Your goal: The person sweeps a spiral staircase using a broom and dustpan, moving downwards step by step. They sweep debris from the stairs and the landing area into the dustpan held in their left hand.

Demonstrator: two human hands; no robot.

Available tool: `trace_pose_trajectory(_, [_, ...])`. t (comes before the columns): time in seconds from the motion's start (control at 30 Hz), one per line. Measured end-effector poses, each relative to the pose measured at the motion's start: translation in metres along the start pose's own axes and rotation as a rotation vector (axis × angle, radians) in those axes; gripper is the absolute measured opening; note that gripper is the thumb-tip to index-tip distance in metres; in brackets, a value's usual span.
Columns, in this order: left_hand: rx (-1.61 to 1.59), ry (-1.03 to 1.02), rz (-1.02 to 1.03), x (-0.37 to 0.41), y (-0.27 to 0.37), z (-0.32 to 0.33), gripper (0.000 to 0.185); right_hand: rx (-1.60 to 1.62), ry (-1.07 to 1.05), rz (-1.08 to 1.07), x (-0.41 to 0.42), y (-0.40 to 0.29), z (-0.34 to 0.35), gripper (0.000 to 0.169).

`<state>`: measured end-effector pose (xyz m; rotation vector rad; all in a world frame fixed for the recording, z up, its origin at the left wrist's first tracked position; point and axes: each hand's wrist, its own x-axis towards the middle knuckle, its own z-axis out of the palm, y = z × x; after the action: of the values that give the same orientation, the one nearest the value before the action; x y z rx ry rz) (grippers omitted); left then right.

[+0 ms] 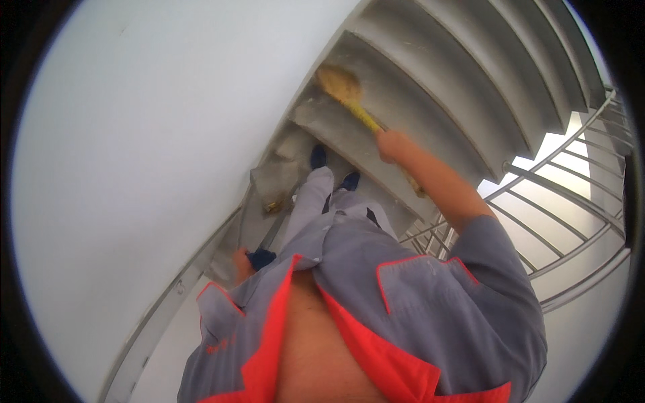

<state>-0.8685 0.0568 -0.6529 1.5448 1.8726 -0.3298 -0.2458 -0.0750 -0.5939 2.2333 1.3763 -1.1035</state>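
My right hand (394, 146) is closed around the yellow handle of a short straw broom (340, 83). Its bristles, blurred, rest on a grey stair tread (398, 85) beside the white wall. The rear end of the handle shows below my forearm. At lower left my left hand (243, 265) is partly hidden by my shirt. It grips a dark blue, cloth-like piece (261, 258) at the near end of what looks like a grey dustpan (274, 181). Some yellowish-brown debris (274, 206) lies in that pan.
Curved grey steps (478, 65) climb toward the upper right. A metal railing (559, 191) bounds the stairs at right. The white wall (151, 126) fills the left, above a stair edge strip (151, 315). My dark blue shoes (318, 157) stand on a tread below the broom.
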Motion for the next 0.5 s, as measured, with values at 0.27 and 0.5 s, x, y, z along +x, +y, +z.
trace_pose_trajectory(0.27, [-0.307,0.121,-0.168,-0.034,-0.013,0.017,0.026,0.29,0.122,0.24,-0.071,0.08,0.012,0.038])
trace_pose_trajectory(0.5, [-0.025,-0.03,-0.017,-0.022,-0.055,-0.018,0.018,0.208,0.089,0.121,-0.041,0.063,0.088,0.047])
